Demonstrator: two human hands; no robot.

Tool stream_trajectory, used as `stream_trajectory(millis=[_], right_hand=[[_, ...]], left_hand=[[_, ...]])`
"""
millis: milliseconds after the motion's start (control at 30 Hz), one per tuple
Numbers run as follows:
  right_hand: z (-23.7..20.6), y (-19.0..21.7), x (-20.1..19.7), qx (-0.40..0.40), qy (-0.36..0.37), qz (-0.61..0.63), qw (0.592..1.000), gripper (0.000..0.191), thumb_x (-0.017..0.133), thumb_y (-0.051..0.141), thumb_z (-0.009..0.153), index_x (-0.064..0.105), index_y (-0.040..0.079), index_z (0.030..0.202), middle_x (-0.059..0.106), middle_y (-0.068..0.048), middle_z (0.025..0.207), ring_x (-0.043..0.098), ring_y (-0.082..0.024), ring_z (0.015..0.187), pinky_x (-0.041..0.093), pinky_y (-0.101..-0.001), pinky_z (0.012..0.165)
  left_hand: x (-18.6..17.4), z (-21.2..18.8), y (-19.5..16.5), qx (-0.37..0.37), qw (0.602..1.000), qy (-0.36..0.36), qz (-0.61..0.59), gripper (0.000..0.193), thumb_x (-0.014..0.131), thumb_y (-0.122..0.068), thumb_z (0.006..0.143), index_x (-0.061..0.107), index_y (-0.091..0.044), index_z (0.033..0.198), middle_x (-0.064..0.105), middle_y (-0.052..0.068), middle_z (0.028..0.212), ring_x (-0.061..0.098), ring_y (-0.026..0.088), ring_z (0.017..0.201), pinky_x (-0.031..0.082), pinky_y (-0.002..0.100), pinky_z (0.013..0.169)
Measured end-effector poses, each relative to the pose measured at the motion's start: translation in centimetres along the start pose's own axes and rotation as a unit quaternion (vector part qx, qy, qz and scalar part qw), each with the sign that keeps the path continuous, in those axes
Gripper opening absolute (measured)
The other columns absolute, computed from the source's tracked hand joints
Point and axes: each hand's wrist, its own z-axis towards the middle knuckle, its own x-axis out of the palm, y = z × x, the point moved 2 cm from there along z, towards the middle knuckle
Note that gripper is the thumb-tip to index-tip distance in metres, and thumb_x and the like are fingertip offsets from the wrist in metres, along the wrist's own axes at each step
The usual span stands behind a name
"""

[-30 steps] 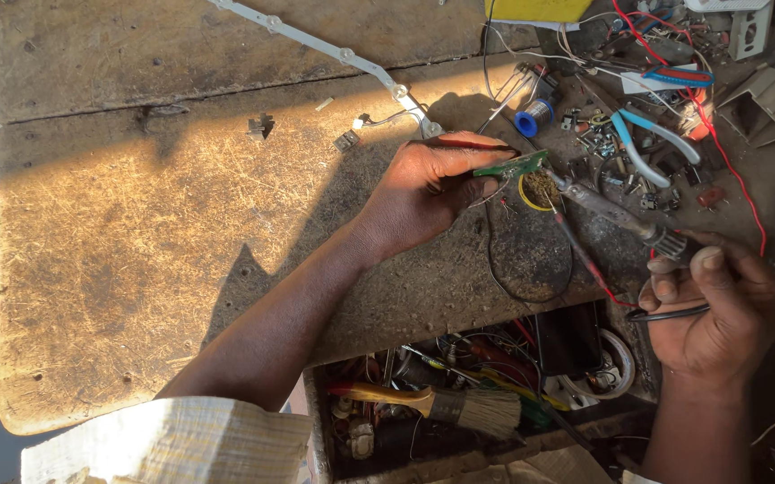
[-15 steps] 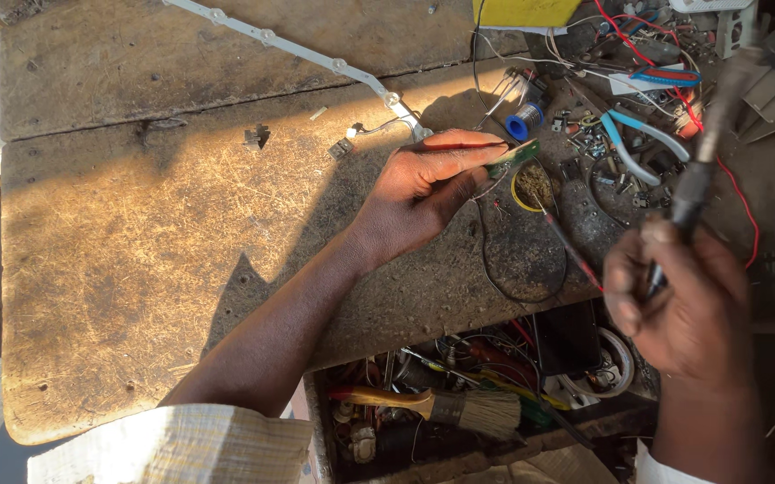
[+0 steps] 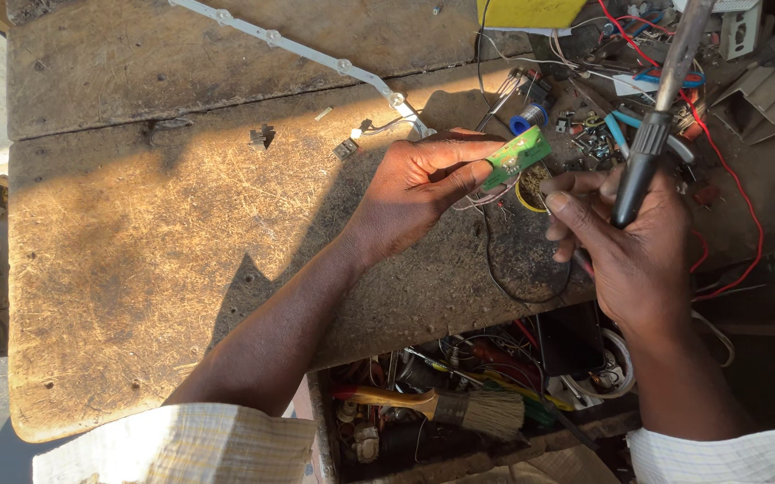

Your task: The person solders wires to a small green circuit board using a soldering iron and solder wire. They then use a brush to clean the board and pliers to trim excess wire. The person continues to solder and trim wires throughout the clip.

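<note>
In the head view, a small green circuit board (image 3: 515, 157) is pinched between the thumb and fingers of the left hand (image 3: 414, 193), held above the worn wooden bench (image 3: 137, 233). A soldering iron (image 3: 652, 134) is gripped in the closed right hand (image 3: 625, 246), handle upward, its tip hidden near the board. The left fingertips could be burned, since they sit so close to where the tip seems to work. Compared with half a second earlier, the iron has been brought in beside the board.

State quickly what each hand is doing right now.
Left hand: closed on a small green circuit board.
Right hand: closed around a soldering iron.
</note>
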Motion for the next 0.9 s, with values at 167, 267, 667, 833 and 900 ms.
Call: stream_trajectory(millis=[167,267,667,833,900], right_hand=[[1.2,-0.1,0.2,-0.020,0.005,0.003,1.000,0.035,0.072,-0.007,0.101,0.043,0.010,0.110,0.073,-0.018,0.110,0.070,-0.014,0.081,0.059,-0.0252,0.061],[1.4,-0.3,0.6,-0.019,0.012,0.020,1.000,0.034,0.072,-0.008,0.101,0.043,0.009,0.109,0.073,-0.018,0.111,0.073,-0.017,0.086,0.061,-0.0268,0.063],[1.8,-1.3,0.9,-0.057,0.030,0.044,0.997,0.025,0.067,-0.005,0.108,0.046,0.007,0.105,0.073,-0.021,0.108,0.077,-0.022,0.095,0.069,-0.0340,0.073],[1.7,-2.1,0.7,-0.047,0.042,0.055,0.996,0.023,0.067,-0.004,0.109,0.047,0.007,0.104,0.073,-0.021,0.111,0.077,-0.021,0.096,0.069,-0.0377,0.079],[1.8,-2.3,0.7,-0.054,0.053,0.043,0.996,0.021,0.066,-0.004,0.110,0.048,0.007,0.105,0.072,-0.021,0.107,0.076,-0.020,0.095,0.070,-0.0389,0.081]], left_hand=[[0.1,0.1,0.3,-0.016,0.999,0.015,-0.028,0.029,0.060,-0.014,0.109,0.069,-0.013,0.137,0.072,0.006,0.135,0.070,0.015,0.121,0.060,0.031,0.106],[0.5,-0.1,0.3,0.015,1.000,0.026,-0.004,0.030,0.060,-0.008,0.108,0.068,-0.012,0.137,0.070,0.006,0.137,0.071,0.016,0.122,0.061,0.030,0.108],[1.4,-0.5,0.3,0.129,0.986,0.002,0.107,0.056,0.084,-0.005,0.094,0.060,-0.016,0.143,0.067,0.004,0.140,0.073,0.018,0.123,0.063,0.033,0.103],[1.3,-0.6,0.1,0.177,0.980,-0.007,0.095,0.055,0.078,0.000,0.099,0.057,-0.018,0.147,0.064,0.005,0.138,0.073,0.017,0.122,0.063,0.032,0.106],[1.2,-0.6,0.0,0.192,0.973,-0.020,0.124,0.056,0.079,-0.001,0.097,0.057,-0.017,0.146,0.063,0.006,0.134,0.072,0.019,0.123,0.063,0.030,0.104]])
